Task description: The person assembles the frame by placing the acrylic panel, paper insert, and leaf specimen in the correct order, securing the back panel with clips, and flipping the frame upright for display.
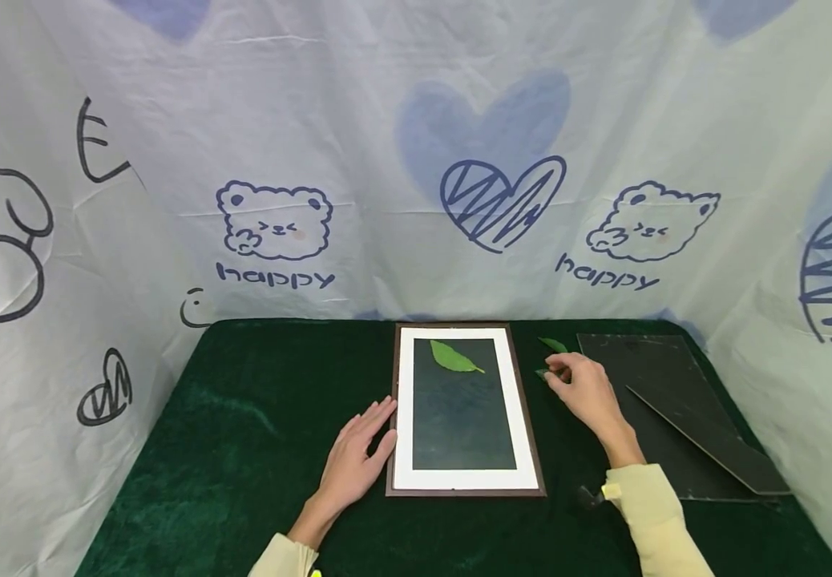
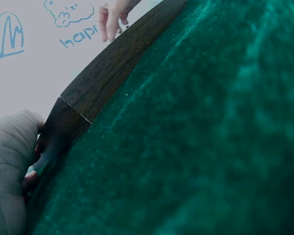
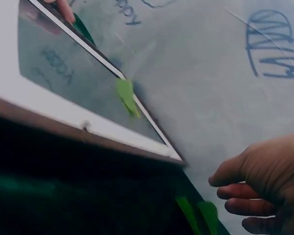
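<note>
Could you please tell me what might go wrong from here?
The pointed green leaf within the brown rectangular frame looks loose, so a bump from the left hand, which rests against the frame's edge, might shift it.

The right hand has its fingers close to two narrow green leaves beside the frame, and could crease or scatter them.

The upper thin dark board, lying askew over another dark board near the pale yellow right sleeve, might slide if brushed.

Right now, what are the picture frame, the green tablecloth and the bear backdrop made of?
Frame: probably brown wood or wood-look veneer, since streaky grain shows.
Tablecloth: looks like soft velvet, with patchy sheen.
Backdrop: thin printed sheet, creased and rippled; maybe cloth, maybe plastic.
</note>
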A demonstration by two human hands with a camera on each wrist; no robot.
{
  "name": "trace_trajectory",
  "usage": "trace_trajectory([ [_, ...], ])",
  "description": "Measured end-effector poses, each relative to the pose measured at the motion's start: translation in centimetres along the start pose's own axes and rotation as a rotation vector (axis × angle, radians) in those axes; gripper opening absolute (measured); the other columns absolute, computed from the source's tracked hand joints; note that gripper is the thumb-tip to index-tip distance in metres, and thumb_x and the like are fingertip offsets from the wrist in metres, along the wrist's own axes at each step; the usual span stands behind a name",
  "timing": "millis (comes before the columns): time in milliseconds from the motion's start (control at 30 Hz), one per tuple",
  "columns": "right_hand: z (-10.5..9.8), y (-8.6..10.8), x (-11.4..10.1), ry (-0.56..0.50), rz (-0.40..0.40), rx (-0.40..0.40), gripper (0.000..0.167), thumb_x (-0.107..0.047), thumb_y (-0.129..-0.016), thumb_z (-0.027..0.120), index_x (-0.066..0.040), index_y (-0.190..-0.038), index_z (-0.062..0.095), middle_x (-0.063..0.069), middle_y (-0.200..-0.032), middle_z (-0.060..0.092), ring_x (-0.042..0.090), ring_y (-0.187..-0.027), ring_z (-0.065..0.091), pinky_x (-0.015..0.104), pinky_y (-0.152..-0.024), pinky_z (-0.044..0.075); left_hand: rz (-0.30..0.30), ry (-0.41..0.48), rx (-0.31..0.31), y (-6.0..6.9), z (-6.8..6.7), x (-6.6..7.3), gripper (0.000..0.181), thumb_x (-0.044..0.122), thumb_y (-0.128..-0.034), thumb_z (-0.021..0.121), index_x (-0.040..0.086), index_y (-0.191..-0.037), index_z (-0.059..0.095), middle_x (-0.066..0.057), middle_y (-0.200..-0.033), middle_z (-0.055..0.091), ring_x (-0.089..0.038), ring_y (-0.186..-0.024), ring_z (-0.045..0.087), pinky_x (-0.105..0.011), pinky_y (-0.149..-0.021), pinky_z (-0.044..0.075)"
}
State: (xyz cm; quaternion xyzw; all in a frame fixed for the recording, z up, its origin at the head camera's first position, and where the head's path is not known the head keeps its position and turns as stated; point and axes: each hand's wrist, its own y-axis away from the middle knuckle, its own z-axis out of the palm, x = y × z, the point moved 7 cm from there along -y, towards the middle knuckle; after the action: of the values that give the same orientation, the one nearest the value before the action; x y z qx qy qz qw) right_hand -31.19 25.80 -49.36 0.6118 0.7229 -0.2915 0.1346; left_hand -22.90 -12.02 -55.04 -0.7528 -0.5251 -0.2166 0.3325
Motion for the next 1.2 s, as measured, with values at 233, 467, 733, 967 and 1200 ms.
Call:
trace_trajectory([
  [233, -1.5, 0.7, 3.1, 0.040, 0.081, 0.024, 0.023, -0.007, -0.096, 0.071, 0.002, -0.117, 0.072, 0.019, -0.103, 0.071, 0.032, -0.088, 0.064, 0.051, -0.074, 0.053, 0.000, 0.001, -0.005, -0.1, 0.1, 0.1, 0.051, 0.036, -0.1078, 0.057, 0.019, -0.155, 0.052, 0.003, -0.161, 0.047, -0.022, -0.152, 0.039, -0.052, -0.124, 0.026],
  [467, -0.7, 1.3, 4.9, 0.088, 0.149, -0.161, 0.024, -0.011, -0.096, 0.072, 0.004, -0.114, 0.071, 0.017, -0.099, 0.071, 0.029, -0.084, 0.063, 0.051, -0.076, 0.054, 0.019, 0.005, 0.011, -0.1, -0.1, 0.4, 0.050, 0.034, -0.1075, 0.058, 0.018, -0.155, 0.053, 0.001, -0.160, 0.048, -0.024, -0.152, 0.041, -0.053, -0.124, 0.027],
  [733, 0.2, 1.7, 5.5, 0.104, 0.177, -0.257, 0.020, -0.015, -0.095, 0.075, 0.002, -0.106, 0.069, 0.016, -0.095, 0.065, 0.029, -0.083, 0.059, 0.049, -0.074, 0.052, 0.007, -0.003, 0.000, 0.1, 0.0, 0.2, 0.050, 0.036, -0.1076, 0.058, 0.019, -0.155, 0.053, 0.003, -0.160, 0.048, -0.023, -0.152, 0.040, -0.052, -0.124, 0.027],
  [967, 0.3, 1.7, 5.4, 0.078, 0.166, -0.265, 0.013, -0.012, -0.096, 0.074, -0.001, -0.097, 0.068, 0.010, -0.086, 0.062, 0.024, -0.076, 0.056, 0.038, -0.068, 0.047, -0.024, -0.008, -0.018, 0.1, 0.1, 0.0, 0.051, 0.037, -0.1080, 0.057, 0.019, -0.156, 0.052, 0.005, -0.161, 0.047, -0.021, -0.153, 0.038, -0.052, -0.125, 0.026],
  [1200, 0.5, 1.4, 5.0, 0.085, 0.145, -0.281, 0.010, -0.009, -0.099, 0.071, -0.002, -0.096, 0.064, 0.010, -0.086, 0.057, 0.025, -0.076, 0.053, 0.039, -0.067, 0.045, -0.020, -0.003, -0.011, 0.1, 0.0, 0.1, 0.051, 0.036, -0.1081, 0.057, 0.020, -0.156, 0.052, 0.004, -0.161, 0.046, -0.022, -0.153, 0.038, -0.052, -0.125, 0.025],
])
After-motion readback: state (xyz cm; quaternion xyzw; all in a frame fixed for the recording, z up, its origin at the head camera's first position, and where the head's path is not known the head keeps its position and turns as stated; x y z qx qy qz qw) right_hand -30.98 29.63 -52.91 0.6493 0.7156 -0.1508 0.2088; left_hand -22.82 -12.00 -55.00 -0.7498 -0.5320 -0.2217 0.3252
